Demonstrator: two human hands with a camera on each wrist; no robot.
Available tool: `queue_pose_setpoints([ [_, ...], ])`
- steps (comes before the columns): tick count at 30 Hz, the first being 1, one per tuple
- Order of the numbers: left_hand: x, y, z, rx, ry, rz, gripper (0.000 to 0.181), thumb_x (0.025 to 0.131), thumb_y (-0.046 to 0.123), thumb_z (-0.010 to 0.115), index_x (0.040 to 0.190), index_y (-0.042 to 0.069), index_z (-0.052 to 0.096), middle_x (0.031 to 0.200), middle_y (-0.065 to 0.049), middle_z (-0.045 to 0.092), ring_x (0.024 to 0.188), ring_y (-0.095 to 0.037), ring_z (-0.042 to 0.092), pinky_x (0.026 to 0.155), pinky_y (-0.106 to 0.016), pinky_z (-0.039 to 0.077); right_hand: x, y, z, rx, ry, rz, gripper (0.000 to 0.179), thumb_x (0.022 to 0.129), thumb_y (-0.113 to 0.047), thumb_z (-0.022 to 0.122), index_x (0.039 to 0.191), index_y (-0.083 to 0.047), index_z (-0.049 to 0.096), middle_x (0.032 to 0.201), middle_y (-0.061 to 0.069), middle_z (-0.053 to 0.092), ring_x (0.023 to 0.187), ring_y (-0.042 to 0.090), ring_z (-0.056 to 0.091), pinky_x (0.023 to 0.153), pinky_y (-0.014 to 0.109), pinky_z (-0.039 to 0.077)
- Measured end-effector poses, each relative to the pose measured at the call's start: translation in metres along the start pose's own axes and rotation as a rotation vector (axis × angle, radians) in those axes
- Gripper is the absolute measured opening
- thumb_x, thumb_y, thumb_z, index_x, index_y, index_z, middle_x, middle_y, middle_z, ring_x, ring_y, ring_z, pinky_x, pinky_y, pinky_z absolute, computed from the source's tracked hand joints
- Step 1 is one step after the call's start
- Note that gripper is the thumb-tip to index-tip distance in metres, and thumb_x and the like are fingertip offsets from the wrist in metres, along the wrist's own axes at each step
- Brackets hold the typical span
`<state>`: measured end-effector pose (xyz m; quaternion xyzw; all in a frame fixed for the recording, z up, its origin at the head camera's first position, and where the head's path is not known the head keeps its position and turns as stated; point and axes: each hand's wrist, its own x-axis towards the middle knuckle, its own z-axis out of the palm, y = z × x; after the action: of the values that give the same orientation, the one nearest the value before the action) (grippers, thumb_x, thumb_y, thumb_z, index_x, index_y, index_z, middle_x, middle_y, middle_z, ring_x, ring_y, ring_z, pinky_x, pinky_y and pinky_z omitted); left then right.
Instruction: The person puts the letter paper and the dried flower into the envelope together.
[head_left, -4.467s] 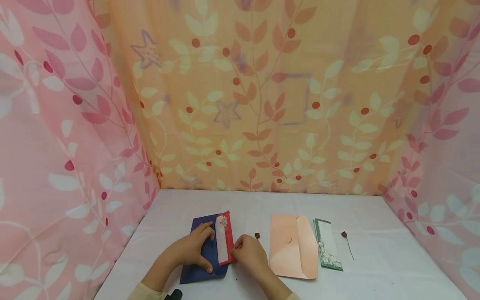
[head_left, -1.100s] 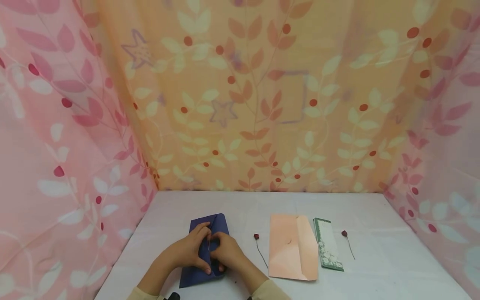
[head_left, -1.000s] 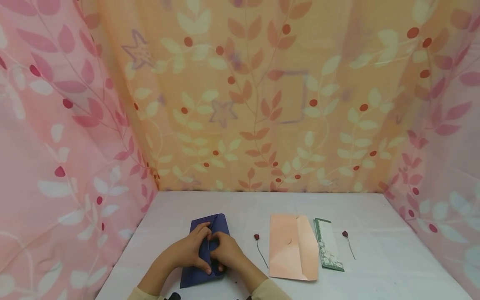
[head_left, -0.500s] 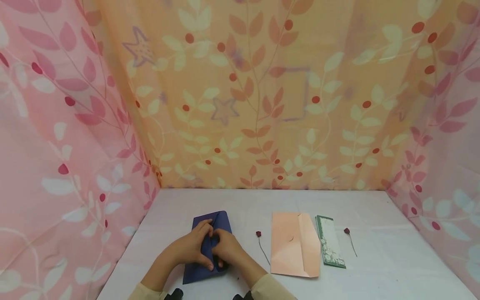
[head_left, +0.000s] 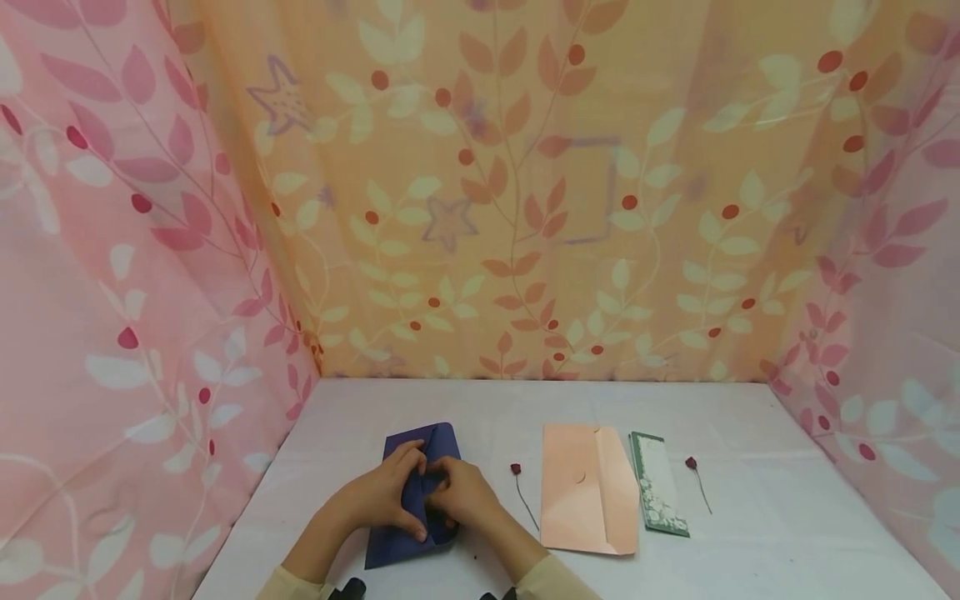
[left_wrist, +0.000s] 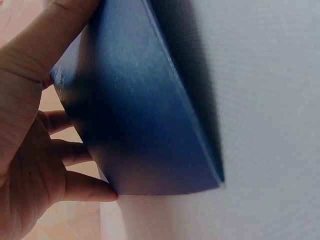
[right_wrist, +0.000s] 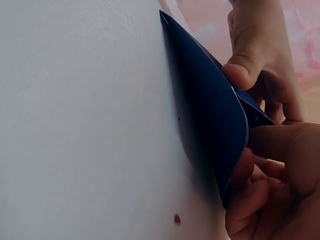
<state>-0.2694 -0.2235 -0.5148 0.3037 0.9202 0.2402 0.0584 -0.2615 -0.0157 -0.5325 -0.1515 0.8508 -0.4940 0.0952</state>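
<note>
Blue envelope (head_left: 413, 497), lying on the white table (head_left: 341, 421), looks light, thin and stiffish, likely to crease, so best held by its long edges. Its long axis runs away from the person, flap (head_left: 447, 446) rightward. The left hand (head_left: 377, 496) rests on it, fingers spread; the right hand (head_left: 467, 494) curls at the flap, whether pinching I cannot tell.

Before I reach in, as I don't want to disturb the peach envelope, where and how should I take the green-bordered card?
I'd pinch the green-bordered card by its long right edge, midway, from the right: it lies flat, its left edge is close beside the peach envelope, and a gap separates its right edge from the rightmost rose.
</note>
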Motion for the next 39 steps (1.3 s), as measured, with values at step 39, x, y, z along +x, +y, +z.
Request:
queue_pose_setpoints([
  [39,0.000,0.004,0.003,0.017,-0.006,-0.053,0.086,0.057,0.071,0.088,0.114,0.025,0.045,0.163,-0.021,0.030,0.141,-0.045,0.044,0.104,-0.059,0.049,-0.043,0.006,-0.059,-0.149,0.137,-0.200,0.026,0.091,-0.018,0.079,0.116,-0.014,0.073,0.086,-0.014,0.070,0.065,0.003,0.057,0.057,0.021,0.048],
])
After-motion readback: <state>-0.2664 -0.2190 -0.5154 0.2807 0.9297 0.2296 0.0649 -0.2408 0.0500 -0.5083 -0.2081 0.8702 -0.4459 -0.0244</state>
